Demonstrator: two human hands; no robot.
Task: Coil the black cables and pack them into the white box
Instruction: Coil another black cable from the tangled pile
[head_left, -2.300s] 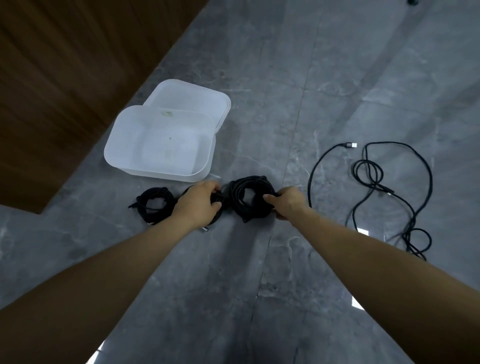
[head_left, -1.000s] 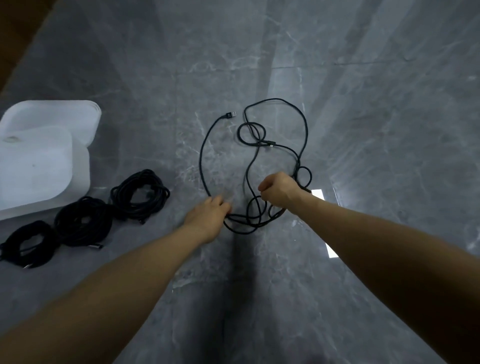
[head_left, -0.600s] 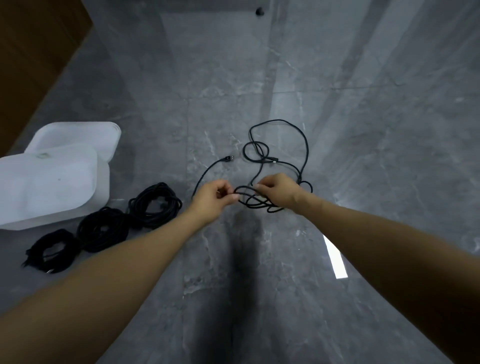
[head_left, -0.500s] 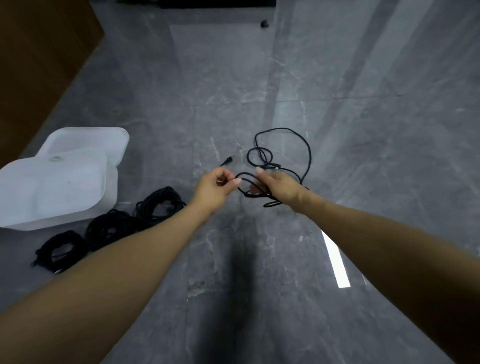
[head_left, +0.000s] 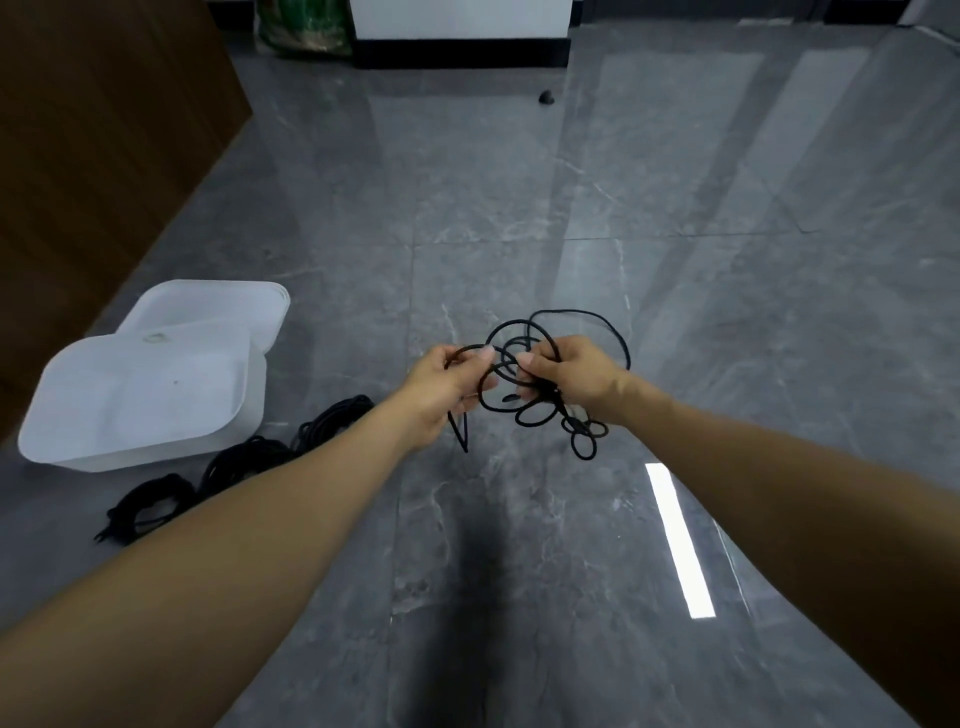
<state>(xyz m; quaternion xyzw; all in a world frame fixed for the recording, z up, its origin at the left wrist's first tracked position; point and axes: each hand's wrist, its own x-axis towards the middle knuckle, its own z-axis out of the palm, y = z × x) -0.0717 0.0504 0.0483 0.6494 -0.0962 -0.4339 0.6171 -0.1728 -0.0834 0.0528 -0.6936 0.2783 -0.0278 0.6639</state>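
Lifted clear of the floor since the earlier frames, the loose cable (head_left: 540, 374) is now hanging in a tangle between both hands at the centre of the frame. Fingers of the left hand (head_left: 447, 387) are curling round one strand, thumb pressing it down, while a short end is dangling below that hand. Fingers of the right hand (head_left: 569, 371) are closing round a bunch of loops, with more loops drooping beneath the wrist and one wide loop arching above it. To coil this well, the left hand is best placed feeding the free end into even turns while the right hand is letting strands out one at a time; pulling on the bunch would probably tighten the snarl. Each new turn should be matching the last in width, so the bundle sits flat like the others. Outward, at lower left, three coiled cables (head_left: 244, 465) are lying in a row on the grey floor (head_left: 519, 545), just beside the white box (head_left: 67, 447), which is standing open at left with nothing black showing inside. Its lid (head_left: 218, 301) is lying behind it.
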